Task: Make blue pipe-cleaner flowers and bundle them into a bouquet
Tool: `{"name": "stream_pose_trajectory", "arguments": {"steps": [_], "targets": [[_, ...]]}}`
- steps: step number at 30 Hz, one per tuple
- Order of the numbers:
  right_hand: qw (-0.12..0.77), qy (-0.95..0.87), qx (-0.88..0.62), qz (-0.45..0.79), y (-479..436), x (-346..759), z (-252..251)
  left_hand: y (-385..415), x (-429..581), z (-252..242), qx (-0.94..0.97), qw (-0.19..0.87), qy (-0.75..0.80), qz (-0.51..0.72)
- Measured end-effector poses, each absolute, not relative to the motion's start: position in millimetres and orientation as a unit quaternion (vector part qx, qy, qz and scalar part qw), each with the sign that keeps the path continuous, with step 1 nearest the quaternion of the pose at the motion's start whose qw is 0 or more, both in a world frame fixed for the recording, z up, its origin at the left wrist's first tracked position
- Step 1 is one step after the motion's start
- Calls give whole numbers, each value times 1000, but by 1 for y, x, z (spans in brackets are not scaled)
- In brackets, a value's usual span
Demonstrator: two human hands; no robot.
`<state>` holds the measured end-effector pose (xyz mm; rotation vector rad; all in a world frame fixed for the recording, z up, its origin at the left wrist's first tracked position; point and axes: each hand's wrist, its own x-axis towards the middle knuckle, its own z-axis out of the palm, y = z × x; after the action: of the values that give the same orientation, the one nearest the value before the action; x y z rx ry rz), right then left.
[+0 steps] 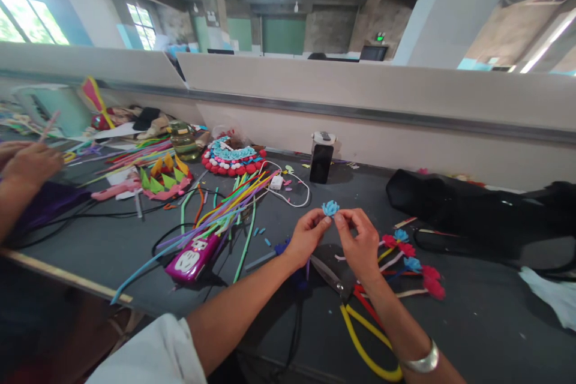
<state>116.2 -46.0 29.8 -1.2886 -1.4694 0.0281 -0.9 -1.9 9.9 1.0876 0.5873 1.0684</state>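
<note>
Blue flower (330, 208): it was up off the counter (135, 240), held between your two hands at your 12 o'clock.
Left hand (308, 235): your grip was pinching the flower's left edge, thumb against forefinger.
Right hand (360, 243): your grip was pinching its right edge the same way.
Scissors (335, 281): they lay on the counter at 6 o'clock from your hands.
Finished flowers (411, 258): red and blue, at 4 o'clock from your right hand.
Coloured stems (225, 204): a loose bundle at 9 o'clock.
</note>
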Motion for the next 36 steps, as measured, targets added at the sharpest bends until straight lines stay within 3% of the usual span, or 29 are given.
{"name": "stream_pose_trajectory", "arguments": {"steps": [7, 23, 36], "targets": [[571, -605, -555, -3, -45, 117, 28, -1, 1, 7, 496, 662, 273, 491], [552, -618, -560, 7, -42, 122, 28, -3, -1, 5, 646, 497, 299, 497], [591, -551, -586, 50, -36, 123, 17, 6, -11, 6, 414, 766, 276, 406]]}}
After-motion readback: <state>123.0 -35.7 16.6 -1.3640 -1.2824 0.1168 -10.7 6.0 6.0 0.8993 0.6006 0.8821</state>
